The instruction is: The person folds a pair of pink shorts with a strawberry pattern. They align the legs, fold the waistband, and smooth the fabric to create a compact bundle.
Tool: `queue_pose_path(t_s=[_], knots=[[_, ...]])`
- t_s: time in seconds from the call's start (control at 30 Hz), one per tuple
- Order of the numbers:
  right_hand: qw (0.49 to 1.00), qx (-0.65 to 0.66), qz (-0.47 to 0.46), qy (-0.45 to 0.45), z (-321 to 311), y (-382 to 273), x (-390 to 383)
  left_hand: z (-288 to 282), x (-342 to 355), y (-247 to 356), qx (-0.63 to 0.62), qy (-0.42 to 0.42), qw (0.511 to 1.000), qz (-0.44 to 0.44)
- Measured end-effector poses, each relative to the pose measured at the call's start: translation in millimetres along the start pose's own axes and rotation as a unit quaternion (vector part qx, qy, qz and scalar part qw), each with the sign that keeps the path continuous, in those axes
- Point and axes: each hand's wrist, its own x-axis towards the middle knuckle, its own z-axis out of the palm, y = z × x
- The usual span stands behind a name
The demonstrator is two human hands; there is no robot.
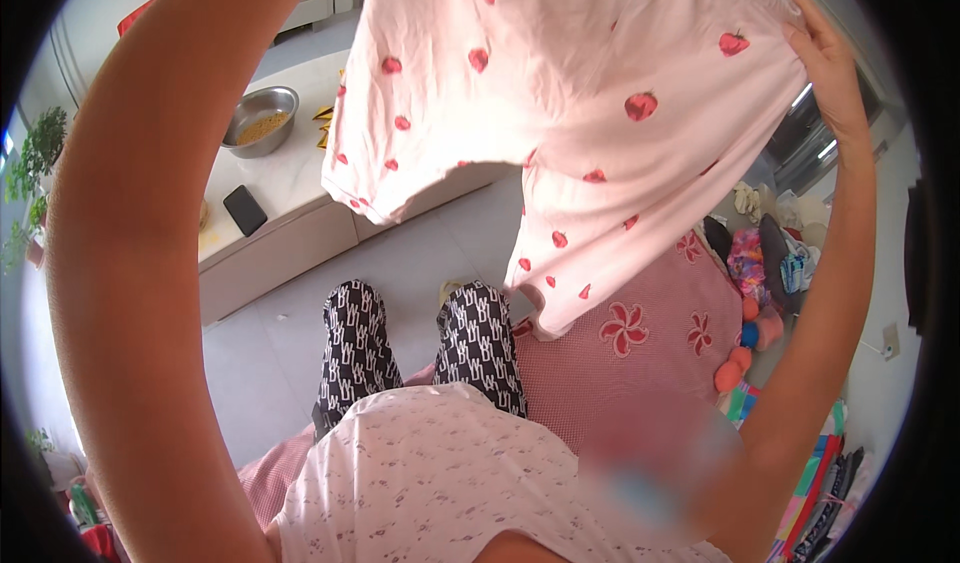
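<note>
Pale pink shorts (570,133) with a red strawberry print hang spread out in front of me, legs downward. My right hand (828,68) is closed on the elastic waistband at the upper right, its fingertips partly behind the cloth. My left arm reaches up past the top edge, so my left hand lies outside the picture. The shorts' upper left part is cut off by the same edge.
Beyond the shorts stands a long low white cabinet (290,253) bearing a metal bowl (262,121) of yellowish food and a dark phone (245,211). A pink flower-patterned cover (580,383) lies beside my legs. Clothes (748,263) are piled at right, potted plants (38,168) at left.
</note>
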Motion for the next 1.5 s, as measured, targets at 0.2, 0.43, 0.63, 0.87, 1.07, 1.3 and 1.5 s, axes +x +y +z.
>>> queue_pose_path(t_s=[0.2, 0.43, 0.63, 0.87, 1.07, 1.3, 1.5], knots=[[0.997, 0.061, 0.044, -0.005, 1.4, 12.6, -3.0, -22.6, -4.0, 23.8, -0.492, -0.091, 0.83, -0.246], [0.999, 0.027, 0.037, 0.018, -12.5, 6.2, -11.4, -61.9, -14.1, 45.4, -0.472, -0.034, 0.851, -0.227], [0.999, 0.012, 0.04, 0.001, -11.1, 6.4, -10.6, -76.1, -28.7, 51.7, -0.275, -0.085, 0.955, -0.074], [0.996, -0.071, 0.035, -0.047, -1.4, 15.1, -10.8, -81.3, -33.8, 44.9, -0.397, -0.095, 0.91, -0.077], [0.978, -0.179, -0.063, -0.082, 9.0, 4.0, -22.5, -83.4, -34.8, 63.9, -0.477, -0.164, 0.852, -0.139], [0.97, -0.236, -0.059, -0.021, 19.4, 0.5, -14.3, -83.6, -50.9, 59.5, -0.496, -0.135, 0.854, -0.083], [0.962, -0.272, 0.033, 0.011, 21.7, 25.4, -20.4, -62.9, -48.8, 67.0, -0.533, -0.135, 0.834, -0.045]])
